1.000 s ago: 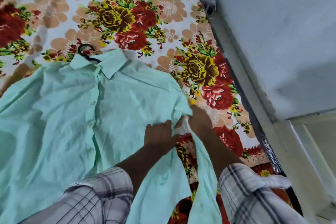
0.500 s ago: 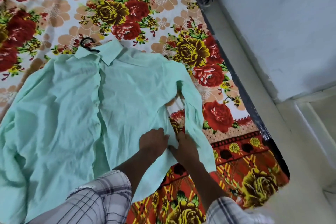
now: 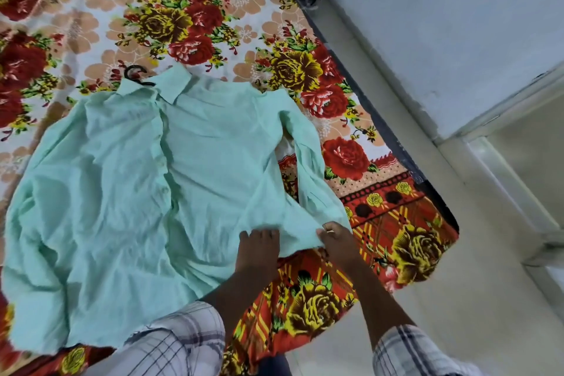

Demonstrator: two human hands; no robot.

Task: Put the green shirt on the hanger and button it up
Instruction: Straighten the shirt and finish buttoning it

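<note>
Green shirt (image 3: 146, 180) spread on floral bedsheet (image 3: 213, 15), hanger (image 3: 135, 73) hook poking out above collar. Left hand (image 3: 258, 250) flat on hem, fingers extended, gripping nothing; right hand (image 3: 337, 241) pinching hem edge, lower centre.

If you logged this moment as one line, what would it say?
shirt: flat on bedsheet | hanger: hook out at collar | left hand: flat on hem | right hand: pinching hem corner
</note>
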